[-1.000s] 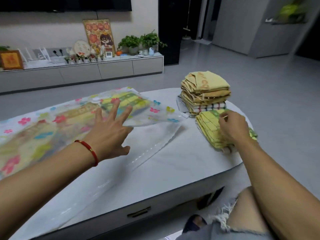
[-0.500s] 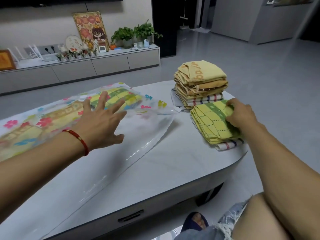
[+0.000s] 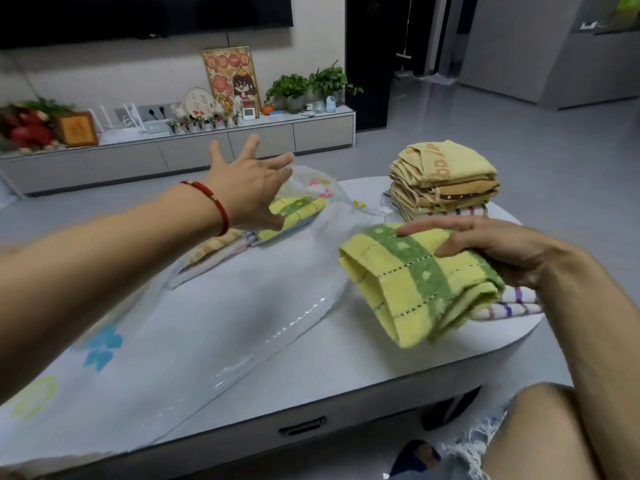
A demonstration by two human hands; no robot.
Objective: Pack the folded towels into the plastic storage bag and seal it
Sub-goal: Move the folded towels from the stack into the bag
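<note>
Head view shows the right hand (image 3: 498, 251) gripping a folded yellow-green towel (image 3: 415, 282) just beside the plastic storage bag (image 3: 214, 317), whose mouth the spread left hand (image 3: 249, 188) lifts (probably for loading).

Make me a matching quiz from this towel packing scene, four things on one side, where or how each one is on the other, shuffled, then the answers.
Things:
1. left hand
2. yellow-green towel
3. striped towel
4. tan towel stack

States:
A. held in the right hand
B. piled at the table's far right
C. open, raised at the plastic bag mouth
D. flat on the table, under the lifted towel

Pairs: 1-C, 2-A, 3-D, 4-B
</note>
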